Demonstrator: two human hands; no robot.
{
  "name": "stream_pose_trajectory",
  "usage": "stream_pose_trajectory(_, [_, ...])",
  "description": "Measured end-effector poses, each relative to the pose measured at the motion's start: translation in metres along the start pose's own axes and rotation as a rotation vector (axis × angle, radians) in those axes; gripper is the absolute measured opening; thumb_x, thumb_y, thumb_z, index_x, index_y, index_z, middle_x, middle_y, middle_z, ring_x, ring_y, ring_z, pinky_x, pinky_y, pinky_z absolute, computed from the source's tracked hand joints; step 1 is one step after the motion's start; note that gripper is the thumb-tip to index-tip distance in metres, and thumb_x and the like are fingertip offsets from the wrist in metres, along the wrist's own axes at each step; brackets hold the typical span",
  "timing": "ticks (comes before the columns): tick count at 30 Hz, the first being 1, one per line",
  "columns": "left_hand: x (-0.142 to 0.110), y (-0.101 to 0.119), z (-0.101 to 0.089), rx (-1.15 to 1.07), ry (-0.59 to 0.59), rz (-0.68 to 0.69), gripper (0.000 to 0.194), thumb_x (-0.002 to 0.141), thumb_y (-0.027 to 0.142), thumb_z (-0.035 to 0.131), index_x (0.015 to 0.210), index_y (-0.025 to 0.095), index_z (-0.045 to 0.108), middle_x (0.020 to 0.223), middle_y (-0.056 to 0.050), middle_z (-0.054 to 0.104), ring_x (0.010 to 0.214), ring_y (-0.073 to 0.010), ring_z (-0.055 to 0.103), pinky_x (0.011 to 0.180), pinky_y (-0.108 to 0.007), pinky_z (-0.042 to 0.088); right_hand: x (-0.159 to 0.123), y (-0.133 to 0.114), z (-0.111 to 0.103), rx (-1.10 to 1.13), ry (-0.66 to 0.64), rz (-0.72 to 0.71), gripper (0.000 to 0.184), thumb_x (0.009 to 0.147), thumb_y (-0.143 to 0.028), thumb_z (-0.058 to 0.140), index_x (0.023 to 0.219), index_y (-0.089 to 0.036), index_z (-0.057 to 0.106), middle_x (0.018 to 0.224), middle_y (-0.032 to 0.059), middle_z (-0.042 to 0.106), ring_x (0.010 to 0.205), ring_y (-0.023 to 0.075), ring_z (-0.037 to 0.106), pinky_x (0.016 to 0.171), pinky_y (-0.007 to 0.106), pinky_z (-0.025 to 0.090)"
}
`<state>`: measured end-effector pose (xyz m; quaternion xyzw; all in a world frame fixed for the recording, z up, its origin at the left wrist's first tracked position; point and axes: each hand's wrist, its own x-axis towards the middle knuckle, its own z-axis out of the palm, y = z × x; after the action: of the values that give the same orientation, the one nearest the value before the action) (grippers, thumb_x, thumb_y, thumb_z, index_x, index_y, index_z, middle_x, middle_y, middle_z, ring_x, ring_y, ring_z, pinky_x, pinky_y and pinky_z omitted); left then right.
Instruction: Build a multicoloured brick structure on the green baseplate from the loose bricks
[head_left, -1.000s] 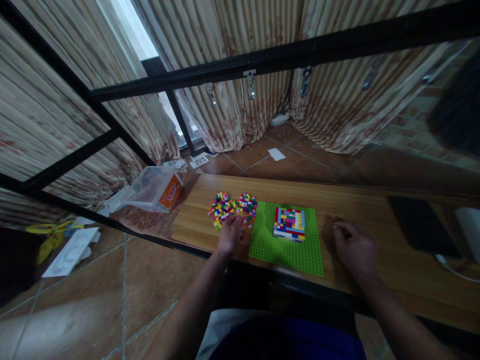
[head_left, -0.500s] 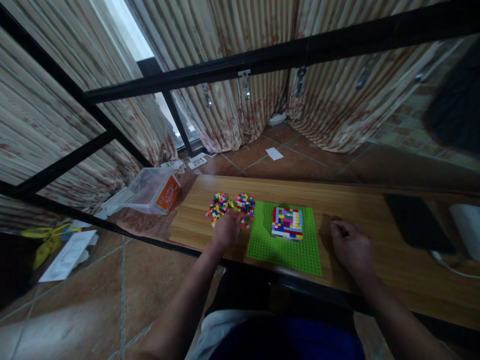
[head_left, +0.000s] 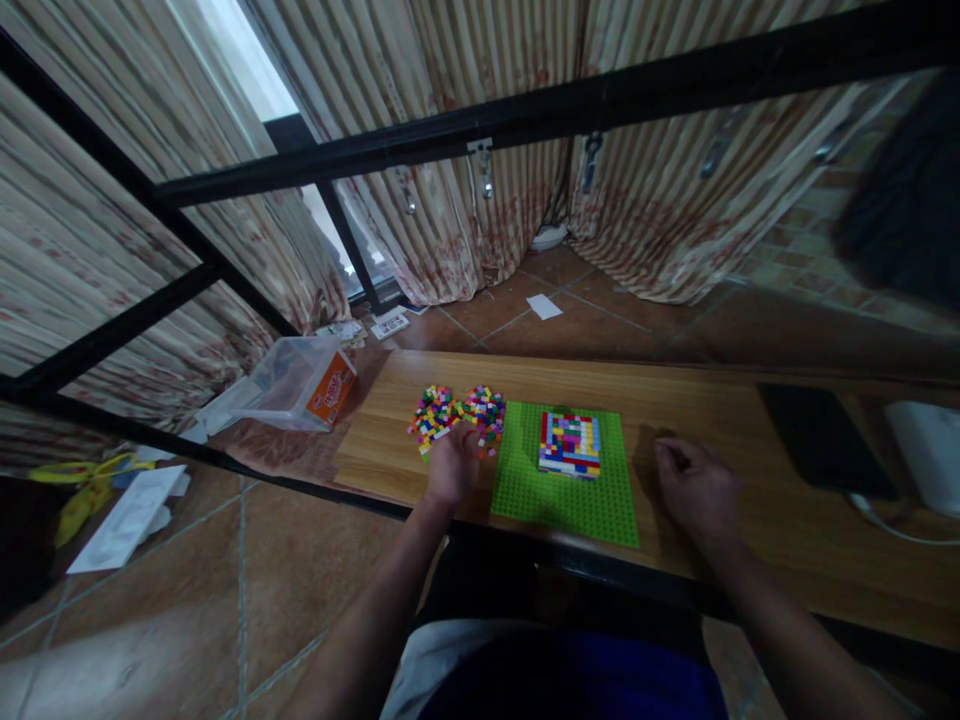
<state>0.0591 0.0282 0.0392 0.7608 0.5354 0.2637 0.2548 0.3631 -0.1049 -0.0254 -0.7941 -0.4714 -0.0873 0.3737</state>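
At the near edge of a heap of small multicoloured toy bricks (head_left: 486,402), my left hand (head_left: 452,468) has its fingers pinched together. A pale bit shows by its fingertips, but whether it is in the grip is hard to tell. To its right lies a green baseplate (head_left: 559,512), with a low, square, layered block of coloured bricks (head_left: 570,445) built on it. My right hand (head_left: 696,492) rests on the table just right of the baseplate, its fingers curled in and nothing visible in them.
On the wooden table (head_left: 675,395), a black phone-like slab (head_left: 825,435) with a white cable lies right, beside a white device (head_left: 930,450). A clear plastic box (head_left: 289,375) with an orange label stands left. A black metal bar (head_left: 525,130) crosses beyond the table.
My left hand has drawn back slightly from the bricks, and more of the pale bit shows by its fingertips. My right hand stays in place. The whole view has shifted a little.
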Motion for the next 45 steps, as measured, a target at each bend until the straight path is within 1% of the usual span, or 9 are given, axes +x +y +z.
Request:
stream_pose_trajectory(10, [0.007,-0.007,-0.002,0.295,-0.125,-0.050,0.030,0.095,0.028,0.043,0.082,0.020,0.069,0.079,-0.005,0.070,0.073,-0.0174,0.062,0.065,-0.026,0.036,0.000,0.003,0.002,-0.015,0.010,-0.028,0.034,0.090,-0.043,0.047,0.085,-0.018,0.069,0.081,0.0083,0.069,0.067,0.0196,0.062,0.065,0.031,0.046])
stream_pose_trajectory(14, [0.009,-0.006,-0.004,0.392,-0.165,-0.061,0.030,0.096,0.029,0.042,0.093,0.023,0.071,0.085,-0.006,0.073,0.077,-0.0188,0.065,0.066,-0.026,0.038,0.000,0.003,0.002,-0.008,0.010,-0.025,0.033,0.090,-0.043,0.047,0.085,-0.019,0.069,0.081,0.0080,0.070,0.068,0.0199,0.062,0.065,0.031,0.047])
stream_pose_trajectory(18, [0.011,-0.002,-0.008,0.440,-0.183,-0.080,0.028,0.093,0.022,0.043,0.102,0.024,0.070,0.087,-0.007,0.074,0.081,-0.0210,0.067,0.066,-0.027,0.039,0.000,0.004,0.002,0.004,0.008,-0.037,0.034,0.090,-0.044,0.047,0.086,-0.019,0.069,0.082,0.0080,0.070,0.069,0.0203,0.063,0.065,0.031,0.047])
stream_pose_trajectory(22, [0.012,-0.003,-0.011,0.398,-0.152,-0.112,0.026,0.091,0.024,0.049,0.110,0.021,0.066,0.087,-0.009,0.073,0.081,-0.0220,0.067,0.067,-0.027,0.040,0.000,0.004,0.003,-0.001,0.011,-0.035,0.035,0.091,-0.044,0.046,0.086,-0.019,0.069,0.082,0.0082,0.069,0.068,0.0198,0.063,0.065,0.031,0.047])
stream_pose_trajectory(25, [0.010,-0.004,-0.010,0.239,-0.074,-0.120,0.020,0.090,0.028,0.054,0.101,0.016,0.065,0.076,-0.007,0.070,0.072,-0.0199,0.064,0.063,-0.026,0.040,0.000,0.003,0.003,-0.008,0.014,-0.028,0.034,0.091,-0.043,0.046,0.085,-0.019,0.069,0.084,0.0082,0.070,0.070,0.0199,0.063,0.066,0.031,0.047])
stream_pose_trajectory(29, [0.003,0.005,-0.005,-0.262,-0.070,-0.010,0.016,0.086,0.029,0.058,0.078,0.016,0.062,0.068,-0.001,0.064,0.064,-0.0139,0.059,0.060,-0.023,0.042,0.000,0.001,0.002,0.006,-0.001,-0.010,0.033,0.091,-0.043,0.046,0.084,-0.020,0.068,0.083,0.0078,0.070,0.070,0.0198,0.063,0.066,0.032,0.047])
stream_pose_trajectory(33, [-0.007,0.026,0.000,-0.664,-0.121,-0.048,0.021,0.079,0.035,0.066,0.088,0.016,0.068,0.078,-0.002,0.067,0.067,-0.0142,0.061,0.062,-0.025,0.050,0.001,-0.002,0.001,0.030,-0.018,0.010,0.034,0.091,-0.043,0.045,0.085,-0.020,0.069,0.083,0.0080,0.069,0.071,0.0201,0.063,0.067,0.032,0.047])
stream_pose_trajectory(38, [-0.016,0.046,0.003,-0.829,-0.171,-0.122,0.031,0.076,0.040,0.071,0.098,0.017,0.071,0.080,-0.003,0.067,0.068,-0.0145,0.063,0.067,-0.030,0.055,0.001,-0.003,0.001,0.050,-0.021,0.019,0.034,0.092,-0.043,0.044,0.085,-0.020,0.069,0.084,0.0084,0.069,0.069,0.0199,0.062,0.066,0.033,0.047])
stream_pose_trajectory(45, [-0.018,0.054,0.003,-1.086,-0.262,-0.241,0.037,0.075,0.042,0.075,0.099,0.014,0.072,0.079,-0.004,0.068,0.067,-0.0112,0.063,0.071,-0.028,0.054,0.002,-0.003,0.000,0.057,-0.008,0.001,0.032,0.091,-0.041,0.046,0.085,-0.019,0.069,0.085,0.0089,0.070,0.075,0.0209,0.064,0.072,0.033,0.048])
